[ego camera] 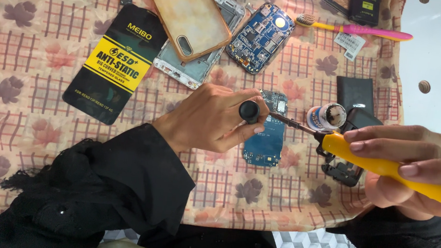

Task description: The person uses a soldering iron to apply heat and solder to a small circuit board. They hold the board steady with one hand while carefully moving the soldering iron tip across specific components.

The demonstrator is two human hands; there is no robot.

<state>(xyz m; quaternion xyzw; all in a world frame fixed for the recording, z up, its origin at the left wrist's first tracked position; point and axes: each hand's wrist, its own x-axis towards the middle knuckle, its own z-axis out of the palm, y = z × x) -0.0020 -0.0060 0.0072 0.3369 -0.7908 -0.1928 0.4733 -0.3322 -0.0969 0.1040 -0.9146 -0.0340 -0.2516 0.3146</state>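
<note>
My left hand (215, 119) pinches a black round-capped tool (249, 111) upright over a small blue circuit board (265, 144) lying on the patterned cloth (27, 80). My right hand (414, 157) grips the yellow handle of a soldering iron (387, 168). Its metal tip (284, 120) points left and reaches the top of the board, beside the black tool. A small open jar (327, 116) with a white and blue label stands just behind the iron's shaft. Black sleeves cover both of my arms.
At the back lie a second blue circuit board (260, 32), a silver phone frame (193, 68) under an orange-edged phone case (185, 12), a black and yellow packet (114, 61), a pink and yellow toothbrush (356, 28) and a black battery (363, 6). A black phone frame (344, 169) sits under the iron.
</note>
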